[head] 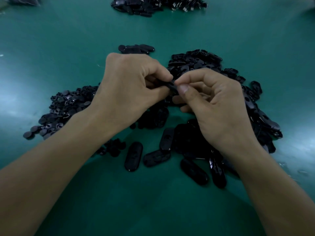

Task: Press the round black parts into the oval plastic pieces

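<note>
My left hand [131, 86] and my right hand [214, 103] meet above the middle of the green table. Between them is one black oval plastic piece [172, 86], mostly hidden by fingers. My left hand grips it from the left with curled fingers and thumb. My right hand pinches its right end between thumb and forefinger. Whether a round part sits in it is hidden. A heap of round black parts [63, 109] lies to the left, under my left forearm. A heap of oval pieces [201, 63] spreads behind and right of my right hand.
Several loose oval pieces [133, 156] lie on the green table [68, 48] below my hands. A small row of dark pieces [136, 48] sits behind my left hand. Another dark pile [158, 4] lies at the far edge.
</note>
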